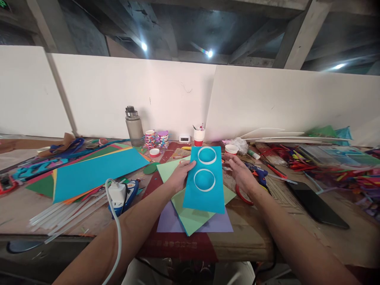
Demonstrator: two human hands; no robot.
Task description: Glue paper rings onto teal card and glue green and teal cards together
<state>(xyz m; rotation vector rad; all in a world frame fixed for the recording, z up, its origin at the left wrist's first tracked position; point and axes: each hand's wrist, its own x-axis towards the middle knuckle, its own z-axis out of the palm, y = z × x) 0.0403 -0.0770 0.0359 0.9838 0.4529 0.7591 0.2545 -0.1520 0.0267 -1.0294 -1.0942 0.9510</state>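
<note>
White power cable (119, 241) drapes over the left forearm; a blue glue gun (261, 177) and a red-handled tool (244, 196) crowd the right. The left hand (178, 176) grips the left edge of the teal paper sheet (204, 198) with two white rings (204, 180), lying mid-table on a light green sheet (192, 217). The right hand (240, 174) hovers open and empty beside it, and the sheet's long axis points away from the person.

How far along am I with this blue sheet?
Done: two white rings sit on the blue sheet. In hand: your left hand holds its left edge; your right hand hovers open beside it. Left: whether the rings are glued can't be seen; the green sheet and purple sheet underneath are bare.
</note>
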